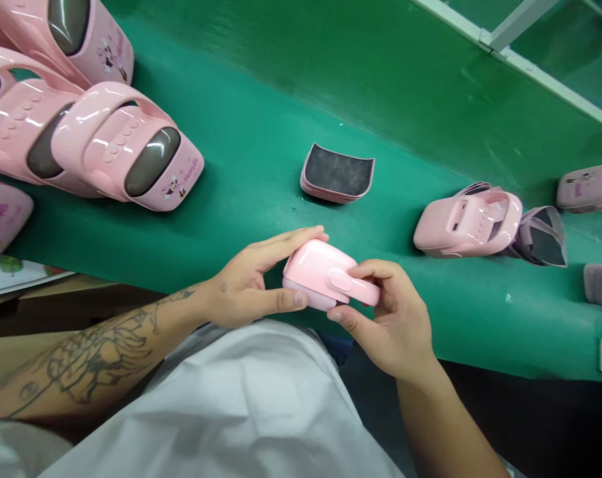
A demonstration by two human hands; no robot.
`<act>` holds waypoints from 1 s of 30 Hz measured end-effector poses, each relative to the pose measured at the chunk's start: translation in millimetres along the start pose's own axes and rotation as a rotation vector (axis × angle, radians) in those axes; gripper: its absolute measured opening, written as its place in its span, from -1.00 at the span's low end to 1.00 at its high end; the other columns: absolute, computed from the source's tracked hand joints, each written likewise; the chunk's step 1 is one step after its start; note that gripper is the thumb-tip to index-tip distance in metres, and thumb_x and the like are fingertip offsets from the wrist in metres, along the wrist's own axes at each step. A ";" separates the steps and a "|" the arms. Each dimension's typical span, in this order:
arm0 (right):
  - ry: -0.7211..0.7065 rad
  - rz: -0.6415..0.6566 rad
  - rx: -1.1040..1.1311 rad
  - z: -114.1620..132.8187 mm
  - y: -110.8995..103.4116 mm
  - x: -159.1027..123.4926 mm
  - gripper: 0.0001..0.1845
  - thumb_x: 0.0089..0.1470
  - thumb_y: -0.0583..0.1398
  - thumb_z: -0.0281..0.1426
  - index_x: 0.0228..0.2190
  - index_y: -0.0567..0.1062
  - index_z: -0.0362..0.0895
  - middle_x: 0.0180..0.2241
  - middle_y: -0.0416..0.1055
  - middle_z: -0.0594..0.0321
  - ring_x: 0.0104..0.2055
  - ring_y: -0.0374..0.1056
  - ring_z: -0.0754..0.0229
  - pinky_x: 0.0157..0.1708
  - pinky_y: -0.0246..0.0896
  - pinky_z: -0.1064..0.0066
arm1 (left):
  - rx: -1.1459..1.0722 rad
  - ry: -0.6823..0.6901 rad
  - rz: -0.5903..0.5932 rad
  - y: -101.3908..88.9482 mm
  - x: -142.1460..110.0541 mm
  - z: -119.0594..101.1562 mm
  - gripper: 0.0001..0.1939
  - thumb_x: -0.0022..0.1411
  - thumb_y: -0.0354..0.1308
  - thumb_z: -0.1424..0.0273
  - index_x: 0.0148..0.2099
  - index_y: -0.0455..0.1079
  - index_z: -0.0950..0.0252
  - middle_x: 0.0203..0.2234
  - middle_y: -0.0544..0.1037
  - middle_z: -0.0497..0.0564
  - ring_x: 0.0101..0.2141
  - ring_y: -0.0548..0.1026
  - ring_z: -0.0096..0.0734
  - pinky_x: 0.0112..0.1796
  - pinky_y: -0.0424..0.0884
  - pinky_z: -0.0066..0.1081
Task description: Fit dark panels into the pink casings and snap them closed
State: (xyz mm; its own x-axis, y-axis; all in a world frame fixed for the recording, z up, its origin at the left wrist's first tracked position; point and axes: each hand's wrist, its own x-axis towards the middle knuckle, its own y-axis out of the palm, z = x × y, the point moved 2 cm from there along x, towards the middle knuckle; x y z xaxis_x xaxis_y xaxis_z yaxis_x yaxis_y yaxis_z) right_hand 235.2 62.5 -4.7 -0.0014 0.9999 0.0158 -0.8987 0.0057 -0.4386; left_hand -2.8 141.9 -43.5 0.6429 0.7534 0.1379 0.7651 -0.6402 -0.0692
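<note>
Near the table's front edge I hold a glossy pink plastic casing with a loop handle (314, 267), turned on its side. My left hand (253, 279) wraps its wide end, with the thumb along the near side and the fingers over the far side. My right hand (393, 309) pinches the casing at the handle end, thumb below and index finger on top. A paler pink strip shows along its lower side. Just beyond my hands lies a small stack of curved panels (338, 174), dark inside with pink edges.
Several pink casings with handles and dark oval windows (131, 146) crowd the left of the green table (241, 166). To the right lies another pink casing (467, 224), beside loose dark-and-pink panels (542, 236). A white metal frame (529, 66) crosses the upper right.
</note>
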 end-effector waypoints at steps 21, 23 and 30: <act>-0.398 -0.262 -0.165 3.3 25.7 10.2 -0.58 0.27 0.45 -0.06 -0.04 0.49 0.02 -0.28 0.54 0.35 -0.48 0.45 0.30 -0.53 0.42 0.43 | 0.077 0.187 -0.063 7.1 4.6 20.9 -0.21 0.52 0.21 0.11 0.65 0.12 0.16 0.40 0.47 0.24 0.26 0.55 0.12 0.27 0.48 -0.06; -0.413 -0.276 -0.175 2.6 25.9 10.4 -0.59 0.28 0.44 -0.05 -0.04 0.49 0.01 -0.27 0.54 0.35 -0.48 0.45 0.30 -0.52 0.41 0.42 | 0.118 0.199 -0.101 10.4 5.9 18.3 -0.25 0.55 0.16 0.07 0.63 0.16 0.19 0.37 0.51 0.26 0.23 0.57 0.09 0.24 0.51 -0.08; -0.365 -0.328 -0.202 3.1 28.3 7.8 -0.57 0.27 0.45 -0.07 -0.02 0.49 -0.01 -0.30 0.51 0.36 -0.59 0.29 0.35 -0.63 0.29 0.43 | 0.127 -0.035 -0.467 37.6 20.5 -9.4 -0.22 0.56 -0.08 -0.21 0.32 0.57 0.30 0.06 0.73 0.20 -0.02 0.69 -0.06 -0.03 0.62 -0.19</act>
State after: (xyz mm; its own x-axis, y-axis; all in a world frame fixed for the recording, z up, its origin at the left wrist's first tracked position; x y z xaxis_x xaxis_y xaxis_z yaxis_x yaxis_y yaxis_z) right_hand 208.4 70.3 -14.2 0.0808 0.8749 0.4775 -0.7752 0.3563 -0.5217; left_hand 38.8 131.9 -34.0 0.2288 0.9619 0.1497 0.9691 -0.2105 -0.1282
